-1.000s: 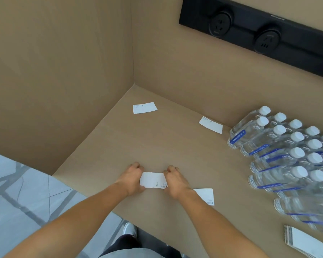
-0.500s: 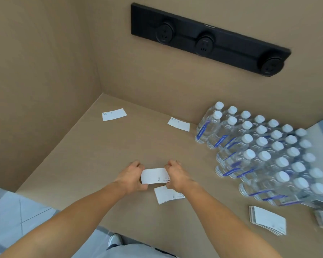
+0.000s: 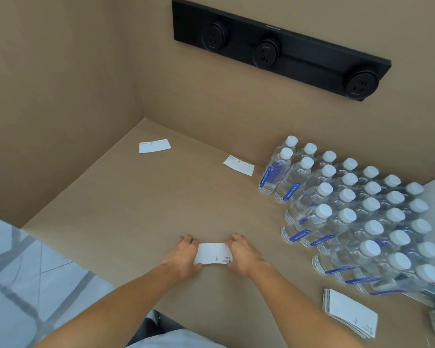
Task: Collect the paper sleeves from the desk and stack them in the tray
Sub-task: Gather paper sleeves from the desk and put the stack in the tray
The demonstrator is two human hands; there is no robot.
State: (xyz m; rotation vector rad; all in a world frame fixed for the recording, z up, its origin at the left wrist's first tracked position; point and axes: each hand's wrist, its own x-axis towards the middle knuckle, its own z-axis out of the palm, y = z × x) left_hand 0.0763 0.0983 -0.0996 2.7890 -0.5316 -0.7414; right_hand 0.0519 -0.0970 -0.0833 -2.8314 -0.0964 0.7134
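Near the front edge of the tan desk, the left hand and right hand pinch opposite ends of a small white paper sleeve, mid-collecting I'd say, with two more loose sleeves by the back corner and back edge probably next.

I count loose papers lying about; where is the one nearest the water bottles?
In the head view, that paper sleeve lies flat on the desk by the back wall, just left of the water bottles.

Soft, even, bright light; wide-angle bending at the edges, bottles blurred at right.
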